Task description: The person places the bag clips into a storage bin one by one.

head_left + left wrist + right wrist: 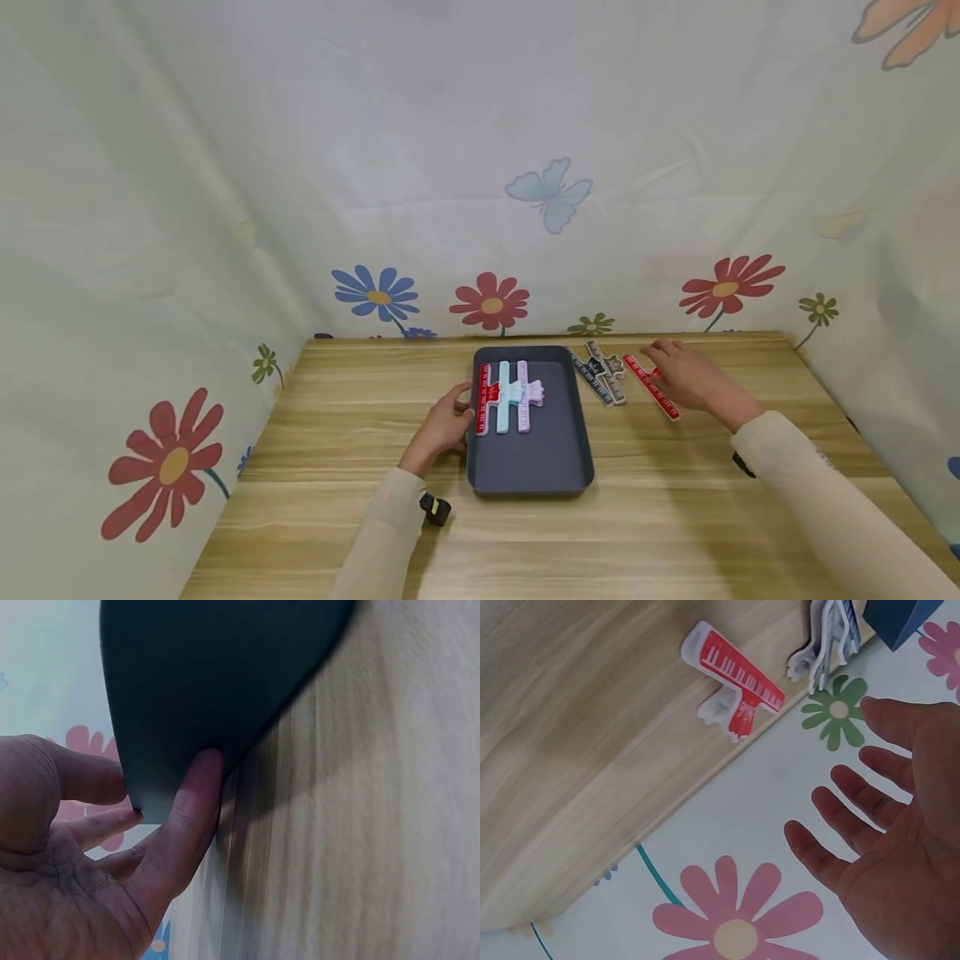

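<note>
At the left side of a dark grey tray [528, 467], my left hand [442, 425] holds the wall. The left wrist view shows fingertips [204, 761] at the tray's outer wall and rim. Inside the tray lie a red clip [482, 408], a mint clip [503, 417] and a lilac clip [523, 412], side by side. My right hand [686, 377] hovers over another red clip [660, 396] on the table, its fingers spread and holding nothing. The right wrist view has this red clip [742, 671] lying apart from the fingers.
Between the tray and the right hand, two dark clips [600, 379] overlap on the wooden table [337, 433], close beside the tray's right wall. A white cloth with printed flowers [491, 304] rises behind the table and at both sides.
</note>
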Action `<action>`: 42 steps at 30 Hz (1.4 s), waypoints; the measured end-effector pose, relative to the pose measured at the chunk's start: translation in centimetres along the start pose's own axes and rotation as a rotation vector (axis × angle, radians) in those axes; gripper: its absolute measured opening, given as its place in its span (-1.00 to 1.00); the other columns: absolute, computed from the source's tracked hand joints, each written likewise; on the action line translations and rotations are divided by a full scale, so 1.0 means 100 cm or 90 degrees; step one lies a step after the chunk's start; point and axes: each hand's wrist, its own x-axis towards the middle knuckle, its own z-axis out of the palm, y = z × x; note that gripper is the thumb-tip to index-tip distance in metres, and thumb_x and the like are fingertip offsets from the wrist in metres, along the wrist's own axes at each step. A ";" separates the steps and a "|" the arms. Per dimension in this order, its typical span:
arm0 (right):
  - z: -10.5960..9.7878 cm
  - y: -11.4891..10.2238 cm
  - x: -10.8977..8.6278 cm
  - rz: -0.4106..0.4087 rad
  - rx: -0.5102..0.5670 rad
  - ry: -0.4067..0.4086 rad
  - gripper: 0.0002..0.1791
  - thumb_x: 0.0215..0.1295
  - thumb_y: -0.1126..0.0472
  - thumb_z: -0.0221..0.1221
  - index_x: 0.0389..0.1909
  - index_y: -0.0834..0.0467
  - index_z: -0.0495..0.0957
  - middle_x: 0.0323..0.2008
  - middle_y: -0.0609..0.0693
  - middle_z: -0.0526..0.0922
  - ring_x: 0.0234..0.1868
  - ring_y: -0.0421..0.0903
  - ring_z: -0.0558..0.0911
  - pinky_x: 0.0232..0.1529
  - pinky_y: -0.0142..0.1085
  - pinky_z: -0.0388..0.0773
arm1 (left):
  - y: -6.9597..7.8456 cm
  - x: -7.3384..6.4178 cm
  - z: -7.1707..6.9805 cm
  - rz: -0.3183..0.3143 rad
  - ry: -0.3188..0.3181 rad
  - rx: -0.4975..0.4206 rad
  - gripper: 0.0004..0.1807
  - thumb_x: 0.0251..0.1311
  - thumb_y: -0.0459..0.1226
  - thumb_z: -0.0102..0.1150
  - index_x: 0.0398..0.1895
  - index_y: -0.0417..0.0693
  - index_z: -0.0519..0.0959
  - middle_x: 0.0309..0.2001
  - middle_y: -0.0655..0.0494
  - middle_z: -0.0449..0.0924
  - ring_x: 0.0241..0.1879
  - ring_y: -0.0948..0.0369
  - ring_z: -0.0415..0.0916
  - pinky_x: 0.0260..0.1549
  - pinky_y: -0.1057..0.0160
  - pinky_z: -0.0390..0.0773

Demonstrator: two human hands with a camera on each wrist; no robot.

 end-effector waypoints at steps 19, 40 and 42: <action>0.018 0.019 0.003 -0.009 -0.057 -0.036 -0.43 0.17 0.29 0.34 0.21 0.32 0.44 0.13 0.30 0.49 0.17 0.28 0.49 0.16 0.20 0.52 | 0.001 -0.001 -0.002 -0.005 -0.009 -0.019 -0.39 0.38 -0.34 -0.02 0.49 0.05 0.20 0.12 -0.34 0.50 -0.39 0.08 0.59 -0.67 0.15 0.66; 0.044 0.030 0.008 -0.019 -0.108 -0.118 -0.50 0.30 0.34 0.19 0.27 0.31 0.42 0.22 0.29 0.47 0.19 0.33 0.47 0.16 0.18 0.52 | 0.002 -0.001 -0.001 -0.017 -0.013 -0.017 -0.39 0.40 -0.31 -0.02 0.50 0.10 0.19 0.15 -0.32 0.47 -0.35 0.05 0.60 -0.64 0.15 0.68; 0.045 0.029 0.008 -0.030 -0.120 -0.118 -0.50 0.28 0.38 0.19 0.26 0.33 0.43 0.20 0.30 0.48 0.17 0.32 0.49 0.15 0.16 0.53 | 0.002 -0.001 -0.001 -0.018 -0.014 -0.015 -0.39 0.40 -0.31 -0.02 0.50 0.10 0.18 0.15 -0.32 0.48 -0.35 0.06 0.60 -0.64 0.15 0.68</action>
